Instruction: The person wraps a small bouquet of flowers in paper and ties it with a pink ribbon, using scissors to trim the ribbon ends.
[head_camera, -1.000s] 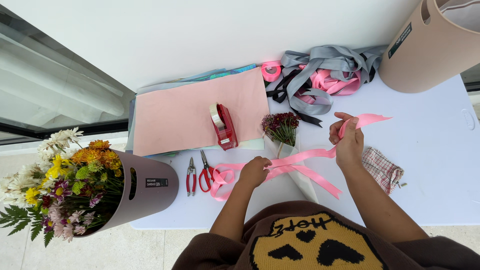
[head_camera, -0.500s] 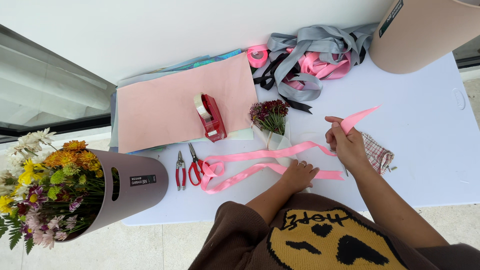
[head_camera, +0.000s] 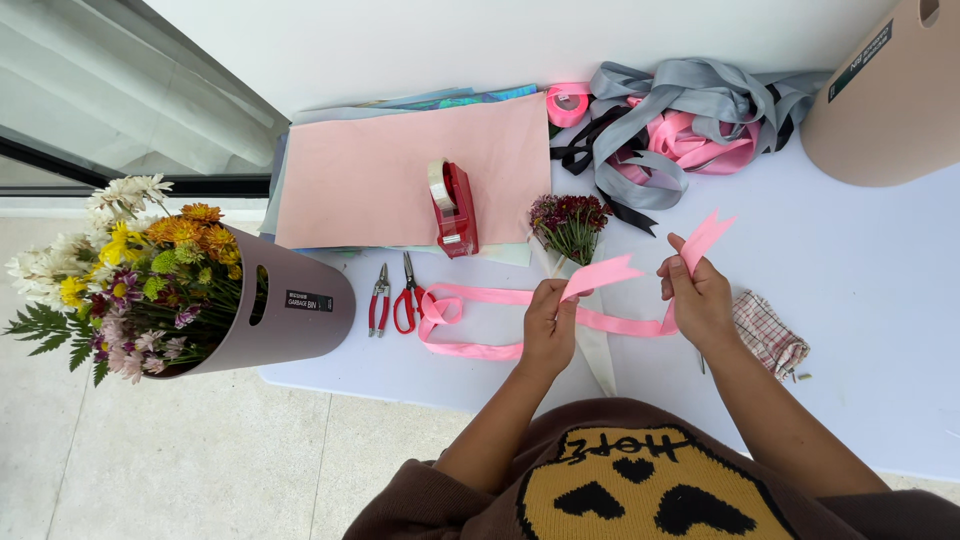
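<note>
A long pink ribbon (head_camera: 500, 296) lies in loops on the white table (head_camera: 860, 300) and rises into both hands. My left hand (head_camera: 549, 323) pinches one part of it, with a cut end sticking up to the right. My right hand (head_camera: 697, 297) pinches the other end, which points up and right. Between and just behind the hands lies a small bouquet of dark red flowers (head_camera: 570, 222) in a white paper wrap.
Red scissors (head_camera: 407, 297) and red pliers (head_camera: 379, 300) lie left of the ribbon. A red tape dispenser (head_camera: 452, 208) sits on pink paper sheets (head_camera: 400, 170). A bin of mixed flowers (head_camera: 180, 295) stands at left; tangled grey and pink ribbons (head_camera: 680, 125), a checked cloth (head_camera: 768, 335) and a beige bin (head_camera: 890, 90) lie right.
My left hand has lifted off the table and now grips the ribbon, raising a cut end. My right hand keeps its hold on the other end. The view has shifted.
</note>
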